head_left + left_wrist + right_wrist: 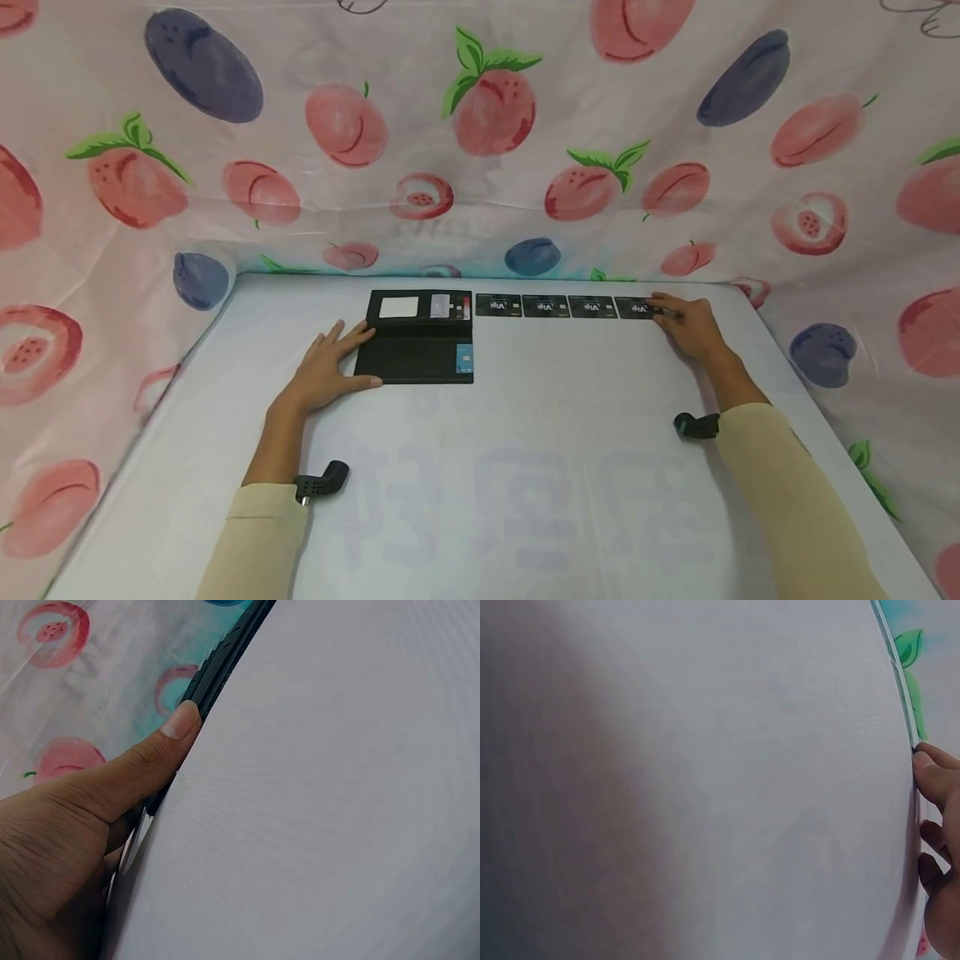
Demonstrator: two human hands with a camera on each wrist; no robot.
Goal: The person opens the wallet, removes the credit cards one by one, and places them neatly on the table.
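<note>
Card wallet: the black card wallet [412, 360] lay unfolded near the far edge of the white table [525, 450], its fold running crosswise between an upper and a lower panel.
Upper panel: a white rectangle [399, 307] occupied its left part; to the right sat a pale grey piece [440, 306] and a small item with red on it, too small to identify.
Lower panel: a blue card [464, 358] sat at its right edge; the remainder showed plain black.
Left hand: the left hand [326, 371] was spread wide, thumb at the wallet's near left corner and fingertips at its left edge. The left wrist view showed the thumb against the dark edge.
Card row: four black cards marked "Vip" formed a straight line to the right of the wallet. The first card [498, 305] lay just beside it, followed by the second card [544, 306], the third card [592, 307] and the rightmost card [633, 307].
Right hand: the right hand [690, 325] was narrow, thumb and index finger pinching the right end of the rightmost card.
Wrist units: a black device showed at each wrist, the left one [324, 481] and the right one [697, 426], next to beige sleeves [787, 492].
Backdrop: a fruit-printed sheet [420, 125] hung behind the table.
</note>
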